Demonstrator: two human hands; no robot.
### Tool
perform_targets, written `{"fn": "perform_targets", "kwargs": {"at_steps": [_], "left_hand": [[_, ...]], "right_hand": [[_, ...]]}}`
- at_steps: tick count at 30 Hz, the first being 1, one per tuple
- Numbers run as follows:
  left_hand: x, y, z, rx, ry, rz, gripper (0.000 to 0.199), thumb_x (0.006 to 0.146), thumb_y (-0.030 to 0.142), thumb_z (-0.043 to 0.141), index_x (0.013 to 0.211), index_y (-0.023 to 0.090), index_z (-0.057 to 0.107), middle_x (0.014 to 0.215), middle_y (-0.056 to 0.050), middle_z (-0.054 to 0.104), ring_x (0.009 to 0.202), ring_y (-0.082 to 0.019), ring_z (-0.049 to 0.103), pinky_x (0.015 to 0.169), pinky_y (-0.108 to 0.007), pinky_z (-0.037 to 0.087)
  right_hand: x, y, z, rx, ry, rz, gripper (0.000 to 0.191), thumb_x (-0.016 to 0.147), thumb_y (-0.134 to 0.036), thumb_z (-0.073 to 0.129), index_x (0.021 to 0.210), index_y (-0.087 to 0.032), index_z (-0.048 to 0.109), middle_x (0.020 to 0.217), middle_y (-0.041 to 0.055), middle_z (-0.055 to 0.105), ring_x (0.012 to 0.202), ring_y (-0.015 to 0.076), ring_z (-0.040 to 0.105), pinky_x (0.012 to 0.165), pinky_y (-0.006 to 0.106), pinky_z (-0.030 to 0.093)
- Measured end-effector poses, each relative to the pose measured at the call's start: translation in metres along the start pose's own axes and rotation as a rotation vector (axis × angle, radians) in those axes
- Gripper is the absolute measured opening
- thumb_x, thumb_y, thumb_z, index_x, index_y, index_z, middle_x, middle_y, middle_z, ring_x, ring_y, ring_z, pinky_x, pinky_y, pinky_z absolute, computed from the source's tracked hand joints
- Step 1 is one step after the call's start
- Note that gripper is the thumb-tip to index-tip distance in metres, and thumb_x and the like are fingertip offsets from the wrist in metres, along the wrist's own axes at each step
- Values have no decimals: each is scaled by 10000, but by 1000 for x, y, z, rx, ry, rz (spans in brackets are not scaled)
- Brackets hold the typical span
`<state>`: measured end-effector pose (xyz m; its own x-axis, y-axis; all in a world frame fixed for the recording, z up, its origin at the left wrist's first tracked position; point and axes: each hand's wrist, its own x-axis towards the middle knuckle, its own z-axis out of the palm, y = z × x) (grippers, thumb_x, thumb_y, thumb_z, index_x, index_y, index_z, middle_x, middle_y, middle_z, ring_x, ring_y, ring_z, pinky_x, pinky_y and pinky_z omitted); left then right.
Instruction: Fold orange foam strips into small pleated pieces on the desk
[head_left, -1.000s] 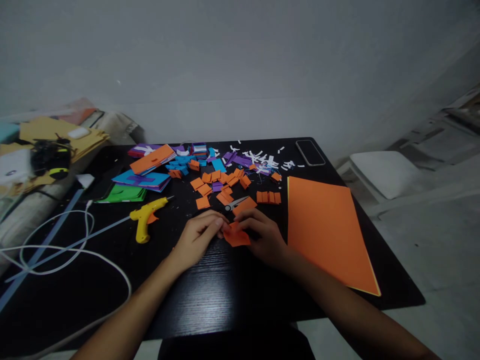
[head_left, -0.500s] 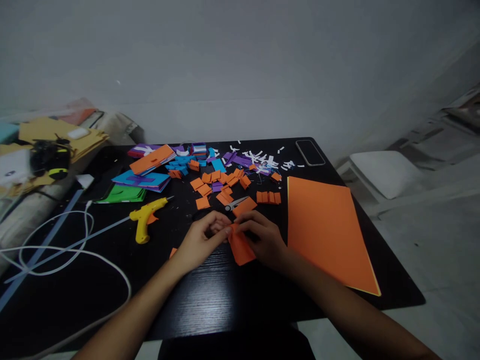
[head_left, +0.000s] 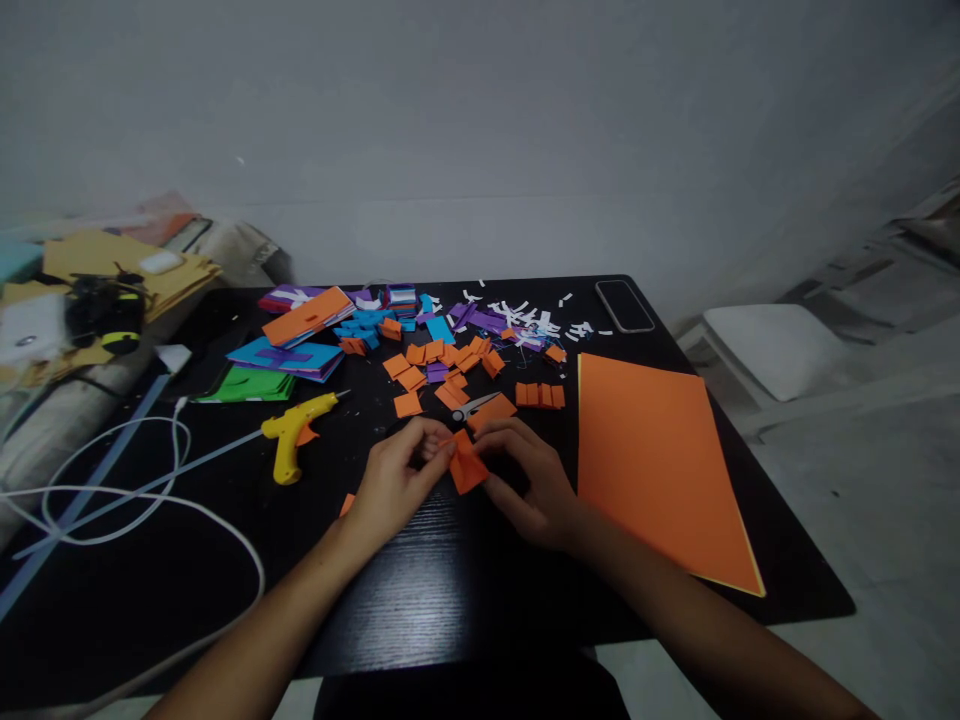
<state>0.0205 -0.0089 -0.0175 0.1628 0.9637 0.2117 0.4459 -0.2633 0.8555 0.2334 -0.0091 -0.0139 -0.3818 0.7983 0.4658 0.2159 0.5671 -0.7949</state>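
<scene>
The left hand (head_left: 401, 480) pinches a creased orange paper piece (head_left: 466, 463) between nearly closed fingers, above the black counter (head_left: 397, 600); the right hand (head_left: 532, 485), fingers parted and curved, meets the paper's other side, though its grip seems hard to judge; scissors (head_left: 471, 408) lie just beyond, beside folded orange pieces (head_left: 411, 378).

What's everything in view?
Table: one, black, centre
Glue gun: one, yellow, left
Cable: one, white, left
Strips: two, bluish, left
Scissors: one, silver, centre
Folded papers: many, mostly orange, centre
Scraps: many, white, back
Paper stacks: several, multicoloured, back left
Large sheets: two-plus, orange/yellow, right
Phone: one, dark, back right
Stool: one, white, far right
Clutter: several, mostly tan, far left
Wall: one, grey, behind
Held paper: one, orange, between hands
Left hand: one, centre
Right hand: one, centre
</scene>
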Motion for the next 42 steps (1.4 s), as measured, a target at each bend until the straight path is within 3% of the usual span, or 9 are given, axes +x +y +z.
{"fn": "perform_targets", "kwargs": {"at_steps": [4,11,16,21,24,27,33,38,42], "left_hand": [[-1,2,0,83,24,43,79,950,269,644,955,194,669,813,-5,697,702,-131,657,671,-234,527],[0,2,1,70,37,57,66,948,254,640,956,198,671,844,-10,724,718,-138,686,680,-237,551],[-2,-2,4,23,34,32,69,930,258,669,968,202,683,842,-13,725,711,-139,681,669,-240,561],[-3,-4,9,-78,25,-27,103,895,240,696,987,203,668,838,-2,713,697,-126,681,652,-225,566],[-3,-5,10,-112,9,-40,121,892,230,691,1006,207,659,856,2,709,702,-120,678,657,-222,566],[-3,-5,11,-94,2,-41,145,899,221,681,1042,212,659,877,1,707,717,-118,667,673,-223,559],[-3,-3,10,-13,-38,-12,169,914,197,654,1082,210,669,866,2,685,722,-126,630,671,-225,518],[-2,-1,8,42,-58,62,148,932,176,648,1068,213,693,922,-9,693,767,-129,625,701,-227,501],[-1,1,6,65,-85,122,95,955,171,629,1009,203,700,889,-8,675,753,-126,618,692,-226,487]], "right_hand": [[0,-4,-3,60,-56,43,252,915,-255,636,1162,-205,634,1153,125,647,1051,253,667,905,402,586],[-3,7,11,-85,-6,90,251,850,-168,677,1092,-216,632,1129,107,655,1037,238,672,884,383,610],[-6,16,20,-111,-2,111,328,859,-82,612,1156,-220,601,1087,87,659,921,195,681,786,328,622],[-8,21,21,-214,25,37,316,849,-20,559,1097,-213,590,1061,101,671,953,226,678,833,370,607],[-7,21,21,-254,48,2,185,900,-69,566,1004,-221,586,1052,110,664,994,238,677,847,366,606],[-5,18,21,-267,60,-19,101,949,-126,570,927,-225,572,1031,104,650,962,220,676,836,345,606],[-6,13,21,-249,72,-64,124,936,-98,556,915,-220,560,1070,116,644,1031,215,673,876,334,593],[-7,10,20,-178,64,2,94,911,-121,595,898,-213,579,1127,130,651,1080,226,677,913,357,580],[-5,6,16,-1,50,143,66,889,-175,650,846,-207,612,1099,113,669,1061,227,685,895,353,575]]}}
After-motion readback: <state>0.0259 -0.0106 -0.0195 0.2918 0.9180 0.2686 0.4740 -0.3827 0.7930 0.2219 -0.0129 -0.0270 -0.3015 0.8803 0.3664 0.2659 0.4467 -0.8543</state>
